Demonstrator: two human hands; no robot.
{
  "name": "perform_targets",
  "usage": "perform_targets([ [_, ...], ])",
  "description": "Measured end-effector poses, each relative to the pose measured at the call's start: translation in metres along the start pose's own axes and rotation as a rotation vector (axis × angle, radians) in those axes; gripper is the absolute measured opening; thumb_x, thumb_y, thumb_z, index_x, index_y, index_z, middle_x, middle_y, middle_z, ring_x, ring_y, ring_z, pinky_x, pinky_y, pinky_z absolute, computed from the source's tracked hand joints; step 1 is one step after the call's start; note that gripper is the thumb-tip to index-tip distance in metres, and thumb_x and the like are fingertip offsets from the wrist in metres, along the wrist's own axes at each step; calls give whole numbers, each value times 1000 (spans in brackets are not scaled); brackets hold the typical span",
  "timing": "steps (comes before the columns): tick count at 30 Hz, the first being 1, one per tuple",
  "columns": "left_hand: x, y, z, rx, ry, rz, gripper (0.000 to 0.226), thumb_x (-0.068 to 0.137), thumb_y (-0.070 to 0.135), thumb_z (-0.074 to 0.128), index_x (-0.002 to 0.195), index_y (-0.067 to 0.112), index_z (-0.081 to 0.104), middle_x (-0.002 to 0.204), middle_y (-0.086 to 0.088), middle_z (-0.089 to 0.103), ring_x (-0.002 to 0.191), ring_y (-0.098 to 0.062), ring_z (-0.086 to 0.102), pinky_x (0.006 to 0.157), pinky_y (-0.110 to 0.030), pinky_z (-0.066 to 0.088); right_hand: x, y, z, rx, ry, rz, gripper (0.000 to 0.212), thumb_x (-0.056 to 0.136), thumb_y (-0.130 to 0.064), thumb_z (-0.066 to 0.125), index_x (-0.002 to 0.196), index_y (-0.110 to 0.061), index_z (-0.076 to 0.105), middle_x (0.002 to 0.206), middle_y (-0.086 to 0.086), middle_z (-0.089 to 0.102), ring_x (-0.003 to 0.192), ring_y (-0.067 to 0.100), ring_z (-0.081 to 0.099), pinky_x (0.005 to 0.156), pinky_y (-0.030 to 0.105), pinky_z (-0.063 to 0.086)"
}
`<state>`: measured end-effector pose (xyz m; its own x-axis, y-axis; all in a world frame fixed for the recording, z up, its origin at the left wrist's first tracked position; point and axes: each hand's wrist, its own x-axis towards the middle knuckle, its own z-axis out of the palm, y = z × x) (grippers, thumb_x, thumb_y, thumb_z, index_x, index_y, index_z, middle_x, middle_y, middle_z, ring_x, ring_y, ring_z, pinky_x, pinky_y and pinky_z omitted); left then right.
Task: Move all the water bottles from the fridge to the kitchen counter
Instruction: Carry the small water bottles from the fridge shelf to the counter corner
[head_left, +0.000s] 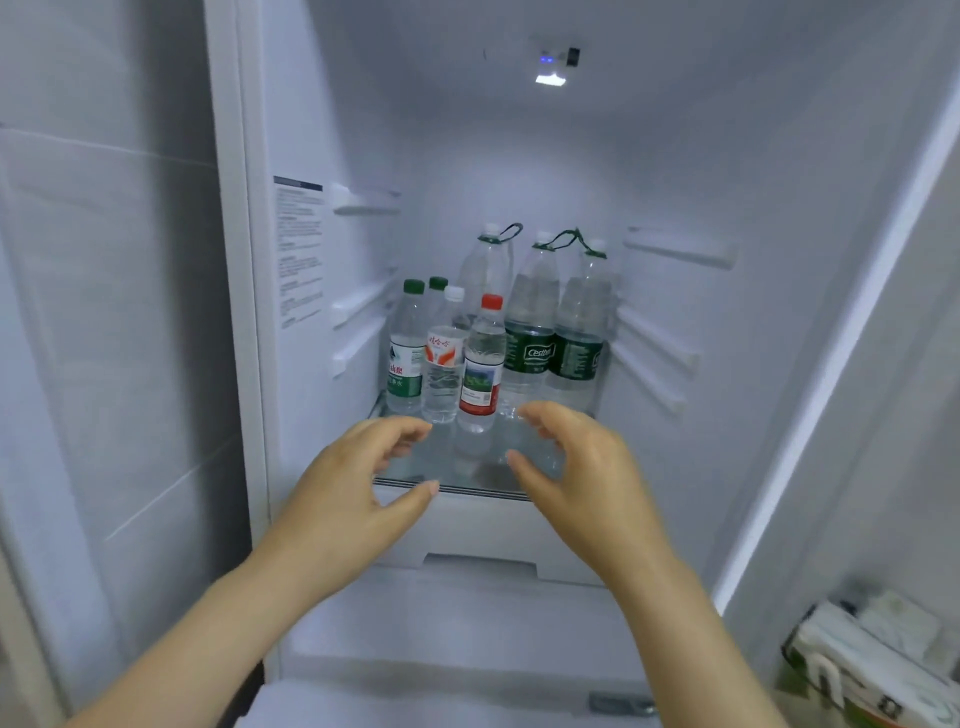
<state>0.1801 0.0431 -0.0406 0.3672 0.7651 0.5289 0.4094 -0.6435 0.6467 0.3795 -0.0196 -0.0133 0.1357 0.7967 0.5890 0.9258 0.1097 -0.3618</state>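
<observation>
Seven bottles (483, 358) stand on the far fridge shelf (415, 475). Left hand (358, 488) and right hand (576, 467) are spread, empty, probably ready to grab.

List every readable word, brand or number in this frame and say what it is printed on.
"Cestbon": dark green label on the tall bottle.
Green-capped bottle, white-capped bottle: Chinese characters, too blurred to read.
Red-capped bottle: print too small.
Wall sticker: text too small.

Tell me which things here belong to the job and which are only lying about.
Job: four small water bottles, three large water bottles, glass shelf, left hand, right hand.

Lying about: paper packs in the door bin.
</observation>
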Motion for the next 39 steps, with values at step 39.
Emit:
perform_targets([
  [39, 251, -95, 77, 31, 187, -145, 71, 80, 35, 72, 141, 25, 37, 145, 6, 40, 128, -15, 45, 105, -41, 43, 218, 109, 109, 21, -35, 87, 55, 88, -39, 66, 139, -26, 48, 132, -11, 58, 119, 6, 53, 96, 23, 43],
])
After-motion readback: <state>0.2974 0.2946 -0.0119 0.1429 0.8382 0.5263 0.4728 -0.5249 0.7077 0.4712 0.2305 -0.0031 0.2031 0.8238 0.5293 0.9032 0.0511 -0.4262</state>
